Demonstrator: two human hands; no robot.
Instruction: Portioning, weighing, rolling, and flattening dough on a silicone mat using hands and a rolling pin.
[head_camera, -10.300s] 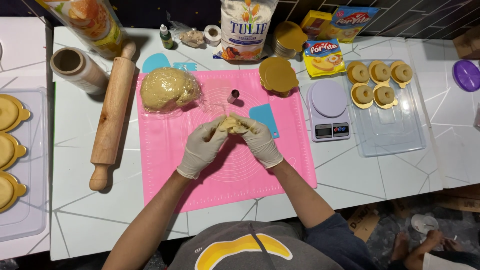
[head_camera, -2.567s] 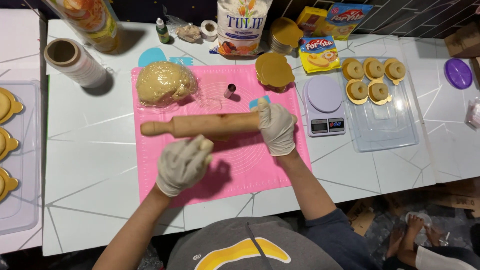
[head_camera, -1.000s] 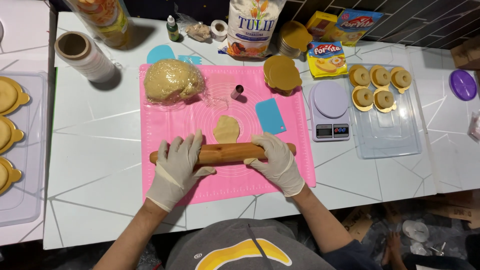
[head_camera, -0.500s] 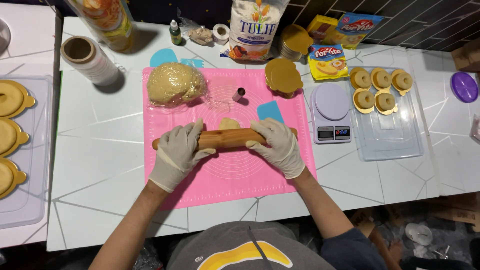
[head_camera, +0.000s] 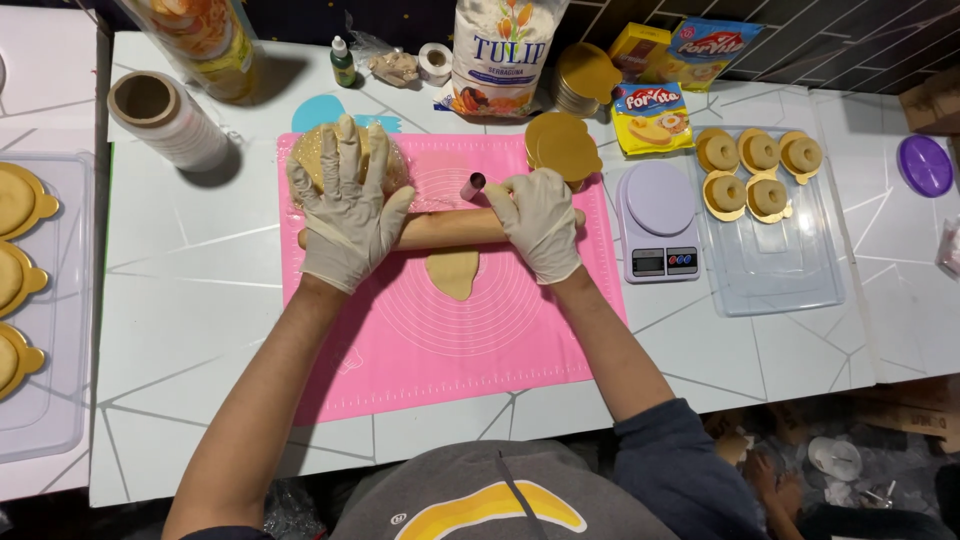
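Both gloved hands, left (head_camera: 347, 205) & right (head_camera: 540, 222), palms spread flat, have pushed rolling pin (head_camera: 450, 228) past dough piece (head_camera: 453, 272), now flattened on pink mat (head_camera: 450, 330).

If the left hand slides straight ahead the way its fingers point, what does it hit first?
The left hand, on the rolling pin, already has its fingertips over the dough lump; that comes first, though the height gap is unclear.

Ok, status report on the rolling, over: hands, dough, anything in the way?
Both gloved hands, left hand and right hand, pressed flat on rolling pin. Flattened dough piece on pink mat, just near side of pin. Small metal cutter close beyond pin.
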